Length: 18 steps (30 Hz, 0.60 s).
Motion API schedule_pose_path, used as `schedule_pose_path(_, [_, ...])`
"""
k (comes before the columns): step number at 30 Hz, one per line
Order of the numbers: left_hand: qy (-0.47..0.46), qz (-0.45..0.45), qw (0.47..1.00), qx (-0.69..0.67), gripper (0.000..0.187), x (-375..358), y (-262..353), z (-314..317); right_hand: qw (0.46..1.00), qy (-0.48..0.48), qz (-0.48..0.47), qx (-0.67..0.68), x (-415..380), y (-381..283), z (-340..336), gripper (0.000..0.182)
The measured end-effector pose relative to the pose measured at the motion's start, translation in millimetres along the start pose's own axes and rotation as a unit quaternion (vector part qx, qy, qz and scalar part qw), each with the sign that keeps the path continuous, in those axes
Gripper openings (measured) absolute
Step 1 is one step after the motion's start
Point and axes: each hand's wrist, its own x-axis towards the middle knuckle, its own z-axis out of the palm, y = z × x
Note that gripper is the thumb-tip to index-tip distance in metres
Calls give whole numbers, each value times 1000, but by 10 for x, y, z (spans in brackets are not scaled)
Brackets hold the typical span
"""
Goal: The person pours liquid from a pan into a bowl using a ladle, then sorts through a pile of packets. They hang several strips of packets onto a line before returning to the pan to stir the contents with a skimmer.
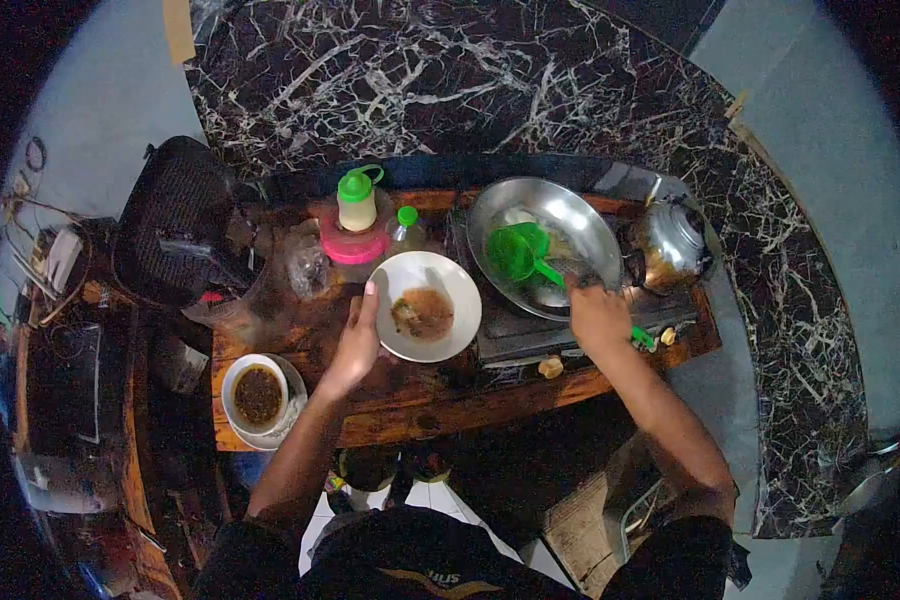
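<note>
Holding white bowl [452, 275] left, green scoop [513, 252] right

Soup bowl [259, 394], dark liquid inside: on saucer [292, 412], near-left of white bowl, at wooden tabletop [400, 422] edge. Left hand [358, 342]: grip clamped on white bowl's left side; brownish contents. Right hand [600, 318]: grip closed round scoop handle, scoop head in metal pan [595, 230], right of white bowl. Kettle [673, 245] farther right. Beyond white bowl: green-capped bottle [407, 232], then squeeze bottle [356, 205] at pink container [355, 246].

Centre of the frame, the left hand [358, 340] grips a white bowl [453, 345] holding brownish food; just right of it, the right hand [600, 322] has a green strainer [515, 252] inside the metal pan [580, 215]!
</note>
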Motion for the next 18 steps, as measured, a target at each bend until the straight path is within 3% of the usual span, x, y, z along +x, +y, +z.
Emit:
schedule_pose_path(7, [0,28,1000,10,99,73,-64,-8,999,43,-9,14,-15,-3,30,35])
schedule_pose_path(9, [-7,13,1000,9,99,54,-22,-2,999,-5,-2,34,24,8,4,33])
schedule_pose_path(16, [2,0,1000,-4,97,63,5,61,994,-9,18,107,37,105,-39,28])
schedule_pose_path(18, [-2,0,1000,-21,96,59,32,91,991,47,35,124,30,150,-113,25])
